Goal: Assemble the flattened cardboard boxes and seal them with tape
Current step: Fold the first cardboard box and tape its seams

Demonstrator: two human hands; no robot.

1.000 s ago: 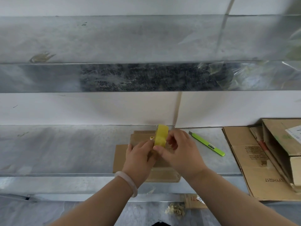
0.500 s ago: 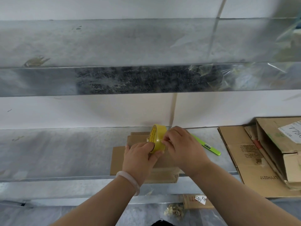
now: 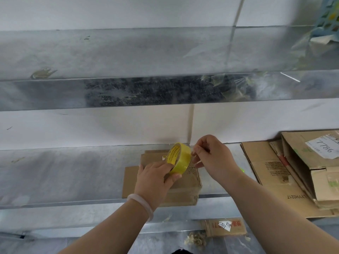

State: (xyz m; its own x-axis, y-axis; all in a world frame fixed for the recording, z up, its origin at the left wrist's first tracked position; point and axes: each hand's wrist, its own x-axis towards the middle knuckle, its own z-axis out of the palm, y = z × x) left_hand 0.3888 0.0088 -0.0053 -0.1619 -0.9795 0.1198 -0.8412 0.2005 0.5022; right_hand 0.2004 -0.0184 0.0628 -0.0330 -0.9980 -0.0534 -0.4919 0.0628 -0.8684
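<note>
Saw grey metal bench [image 3: 64, 171] under the small cardboard box [image 3: 183, 187], taken as landmark. Noted stack of flattened cardboard [image 3: 271, 180] well right of the box, with a part-opened carton on top of it. Noted flat cardboard sheet [image 3: 132, 180] showing at the box's left side. Found the box folded up, with its near end overhanging the bench lip; could not read the flap state under the hands.

Logged left hand [image 3: 152, 178] over the box's left half, fingers and thumb curled round the yellow tape roll [image 3: 180, 158], held on edge just above the box top. Logged right hand [image 3: 212, 158] over the box's right rear corner, fingers pinching the clear free end of tape, drawn a short way off the roll. Could not confirm tape-to-box contact. Spotted sliver of green knife [image 3: 242, 169] right of the box, mostly hidden behind the right wrist.

Judged risks:
- Thin strip folding onto itself or sticking to fingers if slackened.
- Strip landing crooked, off the seam.
- Box sliding off the lip under the pull, with nothing pinning it down.
</note>
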